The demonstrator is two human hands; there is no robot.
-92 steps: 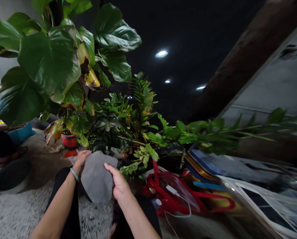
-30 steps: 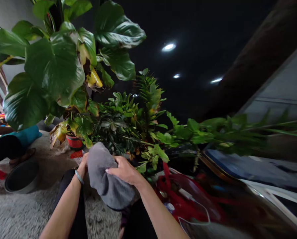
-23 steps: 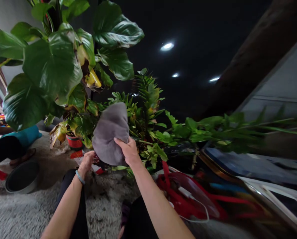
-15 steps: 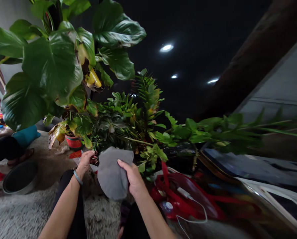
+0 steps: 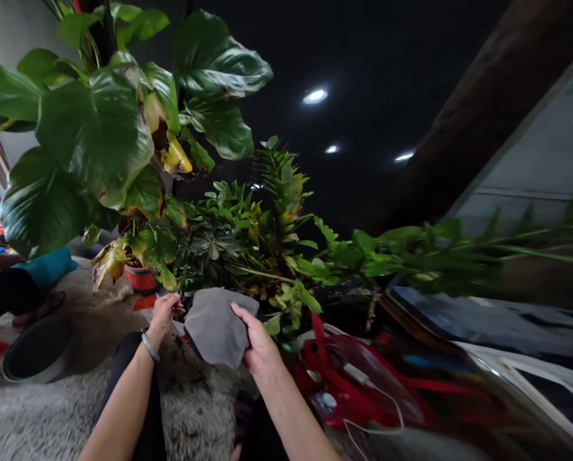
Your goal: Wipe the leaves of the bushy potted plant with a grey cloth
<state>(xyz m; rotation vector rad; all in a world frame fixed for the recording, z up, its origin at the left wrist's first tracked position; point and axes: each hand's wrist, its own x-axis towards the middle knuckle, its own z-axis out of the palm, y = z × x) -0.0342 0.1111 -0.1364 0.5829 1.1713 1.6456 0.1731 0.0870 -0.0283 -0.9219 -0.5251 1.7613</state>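
A grey cloth [image 5: 217, 325] hangs in front of me, its right part gripped by my right hand [image 5: 260, 339] with the thumb lying on top. To the left of the cloth is my left hand [image 5: 164, 315], wearing a pale bracelet on the wrist. Its fingers are pinched together near the cloth's left edge; what they hold, if anything, is too small to make out. Just beyond the left hand lies a red and white paper [image 5: 145, 302] on the floor, close to a red plant pot [image 5: 141, 278].
Large leafy plants [image 5: 214, 57] rise ahead. On the left are a round grey basin [image 5: 39, 349] and another person's dark-clothed leg [image 5: 8, 291]. At the right, a clear red-trimmed bag [image 5: 358, 378] with a white cable lies near blurred framed panels [image 5: 459, 323].
The cloth's lower edge has risen and its shape has become wider and more folded. My right hand has turned slightly with it; my left hand stays almost in place.
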